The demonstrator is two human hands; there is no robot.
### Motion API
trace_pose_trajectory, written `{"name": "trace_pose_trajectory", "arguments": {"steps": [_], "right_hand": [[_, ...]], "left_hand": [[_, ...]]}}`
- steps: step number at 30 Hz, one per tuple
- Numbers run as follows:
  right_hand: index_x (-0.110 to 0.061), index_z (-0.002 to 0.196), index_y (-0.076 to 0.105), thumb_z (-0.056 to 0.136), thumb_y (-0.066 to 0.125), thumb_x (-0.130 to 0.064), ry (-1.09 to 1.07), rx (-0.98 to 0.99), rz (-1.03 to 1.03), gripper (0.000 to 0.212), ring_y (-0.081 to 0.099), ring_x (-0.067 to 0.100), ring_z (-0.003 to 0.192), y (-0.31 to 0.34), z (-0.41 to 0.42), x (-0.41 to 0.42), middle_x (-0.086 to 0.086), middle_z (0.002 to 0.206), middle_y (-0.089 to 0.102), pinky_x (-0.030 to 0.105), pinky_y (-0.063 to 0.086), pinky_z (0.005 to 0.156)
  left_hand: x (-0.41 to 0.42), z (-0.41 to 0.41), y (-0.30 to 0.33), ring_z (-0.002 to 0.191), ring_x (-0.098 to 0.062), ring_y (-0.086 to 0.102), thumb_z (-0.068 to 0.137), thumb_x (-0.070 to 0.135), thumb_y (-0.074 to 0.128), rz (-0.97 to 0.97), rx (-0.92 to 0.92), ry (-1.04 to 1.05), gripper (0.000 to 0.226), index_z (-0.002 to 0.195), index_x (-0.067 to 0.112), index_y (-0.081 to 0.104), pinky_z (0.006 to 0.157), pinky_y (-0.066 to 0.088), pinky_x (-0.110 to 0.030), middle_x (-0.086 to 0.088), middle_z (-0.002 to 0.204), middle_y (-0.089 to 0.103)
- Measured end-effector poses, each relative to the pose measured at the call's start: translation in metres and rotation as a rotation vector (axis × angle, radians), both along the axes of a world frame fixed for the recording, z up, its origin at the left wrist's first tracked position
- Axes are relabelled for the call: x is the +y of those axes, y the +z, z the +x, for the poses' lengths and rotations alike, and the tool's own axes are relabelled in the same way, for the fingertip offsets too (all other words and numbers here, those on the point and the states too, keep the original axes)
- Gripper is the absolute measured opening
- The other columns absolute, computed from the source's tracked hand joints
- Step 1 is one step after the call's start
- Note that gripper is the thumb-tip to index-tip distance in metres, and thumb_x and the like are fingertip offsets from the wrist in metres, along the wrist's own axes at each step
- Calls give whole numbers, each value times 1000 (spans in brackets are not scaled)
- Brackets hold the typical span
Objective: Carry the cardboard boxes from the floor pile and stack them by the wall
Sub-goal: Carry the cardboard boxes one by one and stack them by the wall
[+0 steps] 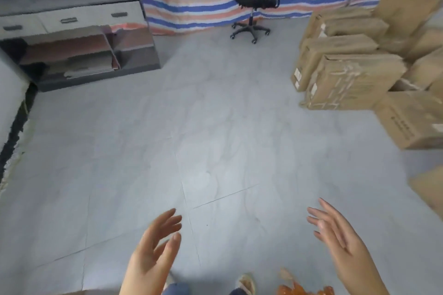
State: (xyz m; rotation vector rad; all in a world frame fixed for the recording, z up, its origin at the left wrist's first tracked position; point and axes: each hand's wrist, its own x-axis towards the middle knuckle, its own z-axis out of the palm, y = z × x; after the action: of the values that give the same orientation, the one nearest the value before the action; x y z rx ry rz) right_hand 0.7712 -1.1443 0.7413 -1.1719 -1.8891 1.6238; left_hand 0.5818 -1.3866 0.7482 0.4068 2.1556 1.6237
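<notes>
- Both hands empty: left hand (153,249) and right hand (340,239) held out, fingers loose, palms facing each other, gripping nothing.
- Cardboard boxes (354,79) lie heaped on the grey floor (191,127), ahead and to the right, well apart from both hands.
- Right hand is nearer the pile; nearest box's (412,120) long side runs away from the person.

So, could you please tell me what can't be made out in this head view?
- Cardboard boxes: the pile runs past the right edge, so its count and extent are unknown.
- Box labels: too small and blurred to read.
- Orange item: cut off by the bottom edge; unidentifiable.
- Shelf unit: contents blurred, left end cut off.
- Left hand and right hand: open, empty; forearms cropped.
</notes>
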Motion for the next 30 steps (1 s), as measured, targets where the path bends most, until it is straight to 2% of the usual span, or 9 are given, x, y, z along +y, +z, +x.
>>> {"name": "trace_pose_trajectory", "arguments": {"steps": [2,5,9,12,15,19,21,27,30], "right_hand": [[-36,117,56,78,52,-33,-131,21,-13,40,66,2,100,-3,27,15,-6,111,71,28,49,93],[-37,117,56,86,50,-28,-274,18,-78,32,65,7,104,-12,62,33,-5,115,69,38,46,101],[-42,118,55,84,51,-34,-405,-54,-78,35,66,3,103,-22,84,51,-13,111,70,36,48,96],[-44,116,56,94,52,-18,-472,-90,-93,34,67,3,99,-27,82,74,-15,107,71,36,48,94],[-42,116,56,95,51,-11,-509,-106,-113,38,67,6,100,-28,75,104,-15,104,71,45,47,99],[-42,118,55,88,50,-30,-565,-90,-61,32,66,2,101,-21,51,180,-20,105,70,48,46,100],[-42,118,54,81,49,-41,-593,-77,-44,38,66,2,101,-12,39,224,-21,106,69,48,45,101],[-41,118,55,85,48,-38,-643,-34,-2,33,66,3,101,0,13,329,-21,105,69,45,46,101],[-40,116,56,86,48,-36,-683,-19,0,31,67,8,102,-4,3,367,-18,105,71,38,50,96]], "left_hand": [[36,1,2,94,-3,67,87,-9,55,-8,5,-101,40,109,24,62,78,49,-8,4,100,73],[84,-2,4,93,-1,66,87,-8,56,-36,19,-231,40,109,25,61,77,49,-8,0,100,72],[143,-7,2,93,2,66,89,-3,56,-63,10,-341,36,110,26,62,76,49,-6,6,98,73],[186,-10,-3,94,2,65,89,-2,57,-84,5,-399,37,109,28,62,75,48,-5,15,102,71],[225,-18,-8,95,3,65,89,-1,57,-87,-8,-433,37,110,29,62,76,48,-6,18,104,70],[317,-47,-16,96,1,65,90,0,56,-54,-1,-470,37,110,31,61,80,50,-12,18,104,70],[365,-62,-12,96,0,65,90,1,56,-36,18,-481,36,110,31,61,81,51,-15,17,105,70],[482,-99,-1,95,2,65,90,0,57,-27,41,-572,38,110,31,61,75,47,-4,18,106,69],[530,-112,1,95,1,65,90,-1,57,-31,38,-587,38,110,30,62,77,49,-8,17,104,70]]}}
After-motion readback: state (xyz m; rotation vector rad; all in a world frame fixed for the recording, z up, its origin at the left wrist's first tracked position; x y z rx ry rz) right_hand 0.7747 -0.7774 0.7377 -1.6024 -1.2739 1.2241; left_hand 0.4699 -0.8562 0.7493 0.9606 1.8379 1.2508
